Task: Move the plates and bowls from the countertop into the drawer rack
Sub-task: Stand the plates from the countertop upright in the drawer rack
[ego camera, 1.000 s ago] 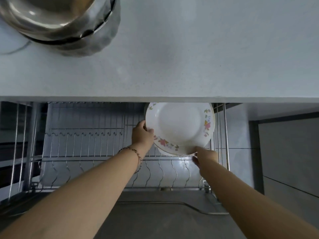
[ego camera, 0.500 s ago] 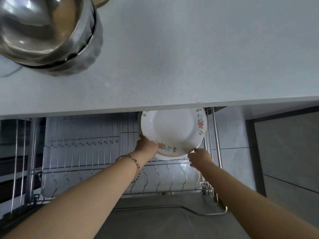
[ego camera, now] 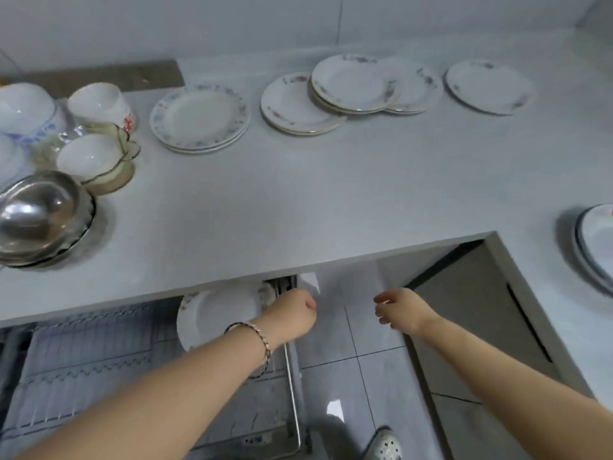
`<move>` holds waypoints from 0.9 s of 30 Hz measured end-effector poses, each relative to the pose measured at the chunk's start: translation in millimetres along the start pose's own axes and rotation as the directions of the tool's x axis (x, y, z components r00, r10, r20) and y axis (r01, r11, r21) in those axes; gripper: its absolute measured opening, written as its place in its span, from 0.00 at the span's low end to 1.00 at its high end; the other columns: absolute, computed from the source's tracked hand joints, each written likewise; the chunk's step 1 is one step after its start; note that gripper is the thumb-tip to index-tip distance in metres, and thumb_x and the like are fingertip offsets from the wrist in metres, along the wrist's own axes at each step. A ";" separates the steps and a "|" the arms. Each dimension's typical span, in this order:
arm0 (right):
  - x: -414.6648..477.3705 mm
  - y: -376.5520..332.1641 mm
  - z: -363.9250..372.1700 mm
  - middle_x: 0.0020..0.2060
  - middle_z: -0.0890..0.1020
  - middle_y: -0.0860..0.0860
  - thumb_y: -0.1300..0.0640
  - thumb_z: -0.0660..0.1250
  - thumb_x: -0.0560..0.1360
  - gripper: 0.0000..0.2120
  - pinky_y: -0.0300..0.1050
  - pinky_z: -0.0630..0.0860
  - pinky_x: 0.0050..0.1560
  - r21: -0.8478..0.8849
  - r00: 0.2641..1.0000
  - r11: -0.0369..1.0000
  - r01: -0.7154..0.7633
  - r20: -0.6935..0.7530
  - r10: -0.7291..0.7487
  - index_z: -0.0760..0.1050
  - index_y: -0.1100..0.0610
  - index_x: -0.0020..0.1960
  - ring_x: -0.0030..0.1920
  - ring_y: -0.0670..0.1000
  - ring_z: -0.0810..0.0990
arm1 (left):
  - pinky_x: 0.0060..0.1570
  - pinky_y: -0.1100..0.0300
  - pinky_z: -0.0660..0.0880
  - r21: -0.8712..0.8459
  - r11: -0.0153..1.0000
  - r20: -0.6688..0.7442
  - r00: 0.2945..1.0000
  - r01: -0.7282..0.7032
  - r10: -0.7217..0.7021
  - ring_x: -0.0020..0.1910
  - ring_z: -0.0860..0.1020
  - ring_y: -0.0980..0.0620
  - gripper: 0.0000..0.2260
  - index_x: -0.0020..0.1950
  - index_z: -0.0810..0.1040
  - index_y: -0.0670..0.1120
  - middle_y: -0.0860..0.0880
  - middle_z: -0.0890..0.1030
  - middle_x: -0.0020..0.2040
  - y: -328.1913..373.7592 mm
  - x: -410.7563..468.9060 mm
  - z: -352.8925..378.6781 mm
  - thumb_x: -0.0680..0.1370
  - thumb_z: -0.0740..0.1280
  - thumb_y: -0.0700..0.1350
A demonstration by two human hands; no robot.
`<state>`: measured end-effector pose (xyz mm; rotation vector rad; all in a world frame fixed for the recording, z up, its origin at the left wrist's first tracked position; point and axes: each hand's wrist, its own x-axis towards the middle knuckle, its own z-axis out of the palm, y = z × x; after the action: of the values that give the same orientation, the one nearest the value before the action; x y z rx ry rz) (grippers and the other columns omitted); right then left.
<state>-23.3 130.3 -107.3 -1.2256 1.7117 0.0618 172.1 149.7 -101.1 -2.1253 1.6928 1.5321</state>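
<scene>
Left hand [ego camera: 292, 315] sits curled at the right rim of a plate [ego camera: 215, 318] that stands on edge in the drawer rack [ego camera: 89, 346], tucked under the lip of the countertop [ego camera: 331, 200]. The hand hides the contact, so it cannot be told whether the fingers pinch the rim or hold nothing.

At far left, steel bowls [ego camera: 39, 217] are nested near the countertop's front edge, above the open rack. A careless reach could tip 1 over the lip onto the wires.

The standing plate's foot is hidden. If it is not fully in a slot, it may lean or roll toward the drawer's side rail [ego camera: 293, 386].

A bracelet [ego camera: 262, 340] on that wrist hangs over the rack and could catch a wire as the arm lifts, jolting the plate.

Along the back, the plate stacks [ego camera: 351, 83] overlap. Pulling 1 out could drag its neighbours.

Right hand [ego camera: 403, 312] hangs slack and empty, fingers loosely spread, over the floor tiles [ego camera: 351, 330] beside the drawer. It is well apart from any dish, so it offers no backup if the plate slips.

At far right, more plates [ego camera: 597, 247] rest on the counter's side run, where a rising right elbow could clip them.
</scene>
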 end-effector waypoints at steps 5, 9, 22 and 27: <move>-33.7 49.0 -123.2 0.53 0.83 0.56 0.63 0.60 0.75 0.15 0.41 0.73 0.57 -0.083 0.988 0.996 0.043 -0.146 -0.055 0.78 0.60 0.59 0.52 0.54 0.81 | 0.40 0.61 0.65 -0.036 0.996 -0.032 0.996 -0.084 0.083 0.39 0.69 0.49 0.11 0.38 0.70 0.49 0.43 0.72 0.39 135.3 5.1 31.9 0.74 0.58 0.34; -42.6 84.1 -197.4 0.43 0.80 0.61 0.65 0.60 0.73 0.16 0.44 0.73 0.43 0.080 0.960 0.997 -0.003 -0.277 0.025 0.78 0.69 0.58 0.46 0.57 0.78 | 0.50 0.54 0.78 -0.091 0.986 -0.056 0.990 -0.136 0.131 0.43 0.78 0.45 0.09 0.40 0.75 0.46 0.42 0.79 0.44 218.9 17.0 50.0 0.75 0.58 0.37; -5.6 197.6 -333.9 0.65 0.69 0.58 0.62 0.57 0.73 0.20 0.49 0.73 0.61 0.518 0.580 0.834 -0.187 -0.627 0.520 0.70 0.60 0.65 0.60 0.61 0.74 | 0.28 0.64 0.61 -0.065 0.992 0.248 0.961 -0.112 0.125 0.32 0.69 0.50 0.16 0.33 0.60 0.50 0.48 0.66 0.33 400.5 108.6 147.8 0.76 0.56 0.33; 17.9 243.9 -354.3 0.64 0.71 0.61 0.57 0.60 0.76 0.21 0.52 0.70 0.61 0.599 0.528 0.678 -0.427 -0.444 0.724 0.64 0.62 0.67 0.64 0.62 0.70 | 0.34 0.60 0.75 -0.005 0.999 0.337 0.940 -0.047 0.046 0.38 0.77 0.46 0.05 0.43 0.69 0.45 0.45 0.75 0.40 438.4 147.0 176.0 0.75 0.56 0.36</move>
<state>-442.1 46.7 -53.3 -0.2465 2.5490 -0.3689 -283.0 -41.1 -65.2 -1.7044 1.6304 1.7804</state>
